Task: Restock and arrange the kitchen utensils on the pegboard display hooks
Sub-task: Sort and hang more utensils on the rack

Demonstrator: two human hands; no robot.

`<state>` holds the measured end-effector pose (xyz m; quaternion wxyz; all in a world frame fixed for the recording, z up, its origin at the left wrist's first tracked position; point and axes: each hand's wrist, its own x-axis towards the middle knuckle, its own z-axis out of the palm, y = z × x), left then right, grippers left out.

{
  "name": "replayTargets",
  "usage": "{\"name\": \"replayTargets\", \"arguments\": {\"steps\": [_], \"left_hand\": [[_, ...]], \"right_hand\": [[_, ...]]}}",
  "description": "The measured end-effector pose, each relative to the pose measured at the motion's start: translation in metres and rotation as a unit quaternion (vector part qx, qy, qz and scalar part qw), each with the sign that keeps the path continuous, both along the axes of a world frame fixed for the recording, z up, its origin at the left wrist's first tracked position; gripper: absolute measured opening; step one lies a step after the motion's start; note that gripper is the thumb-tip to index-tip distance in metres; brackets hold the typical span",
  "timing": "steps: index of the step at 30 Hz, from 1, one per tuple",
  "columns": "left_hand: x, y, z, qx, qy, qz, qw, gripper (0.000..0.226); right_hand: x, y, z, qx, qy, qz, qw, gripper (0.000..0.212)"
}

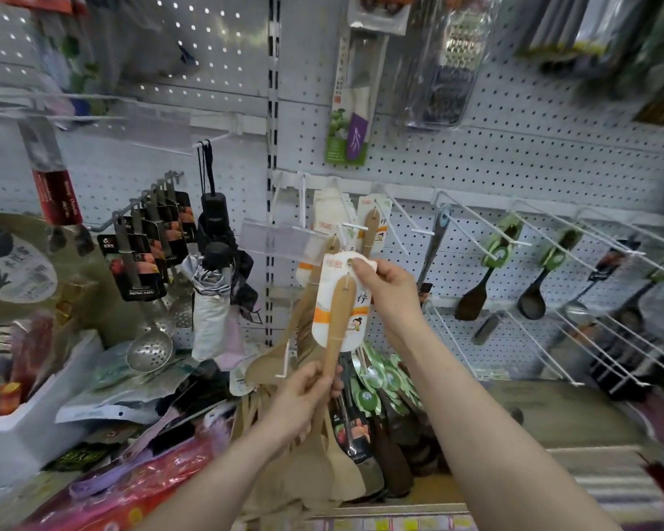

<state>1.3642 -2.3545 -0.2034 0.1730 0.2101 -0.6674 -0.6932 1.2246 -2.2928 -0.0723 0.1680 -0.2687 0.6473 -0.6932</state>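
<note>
I hold a wooden spatula point(337, 320) on a white and orange backing card point(355, 314) in front of the pegboard point(514, 159). My left hand point(303, 396) grips the spatula's handle low down. My right hand point(386, 287) pinches the top of the card near its hang hole. Just above, a white hook point(351, 226) carries more carded wooden spatulas point(370, 228). Below my hands, a bundle of wooden spatulas point(315, 465) stands on the shelf.
Empty white wire hooks point(476, 220) run to the right, some holding black spoons with green tags point(493, 270). To the left hang slotted ladles point(150, 262) and umbrellas point(215, 285). A knife pack point(349, 109) and a grater point(449, 70) hang above. Packaged goods clutter the left shelf.
</note>
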Motion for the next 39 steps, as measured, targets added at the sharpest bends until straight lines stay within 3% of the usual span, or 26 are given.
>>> {"name": "replayTargets", "arguments": {"steps": [12, 16, 22, 31, 34, 36, 39], "left_hand": [[-0.021, -0.015, 0.002, -0.008, 0.004, 0.023, 1.000, 0.025], [-0.033, -0.019, 0.002, -0.013, 0.010, 0.044, 0.999, 0.026], [-0.042, -0.019, -0.008, 0.003, -0.014, 0.043, 0.999, 0.024], [-0.065, -0.042, 0.001, -0.014, -0.012, 0.089, 0.996, 0.028], [-0.071, -0.049, 0.002, -0.030, -0.030, 0.094, 0.995, 0.035], [-0.067, -0.053, -0.001, -0.029, -0.025, 0.096, 0.995, 0.049], [-0.050, -0.055, -0.014, -0.059, -0.026, 0.107, 0.992, 0.049]], "right_hand": [[-0.025, -0.032, 0.006, -0.034, 0.043, 0.015, 0.998, 0.019], [-0.028, -0.035, 0.007, -0.044, 0.058, 0.029, 0.997, 0.012], [-0.035, -0.037, -0.007, -0.052, 0.095, 0.056, 0.993, 0.024], [-0.057, -0.069, -0.005, -0.067, 0.080, -0.047, 0.993, 0.023], [-0.056, -0.075, -0.009, -0.057, 0.077, -0.089, 0.991, 0.013], [-0.050, -0.073, -0.025, -0.049, 0.072, -0.096, 0.992, 0.019], [-0.034, -0.062, -0.071, -0.008, 0.069, -0.110, 0.991, 0.027]]}}
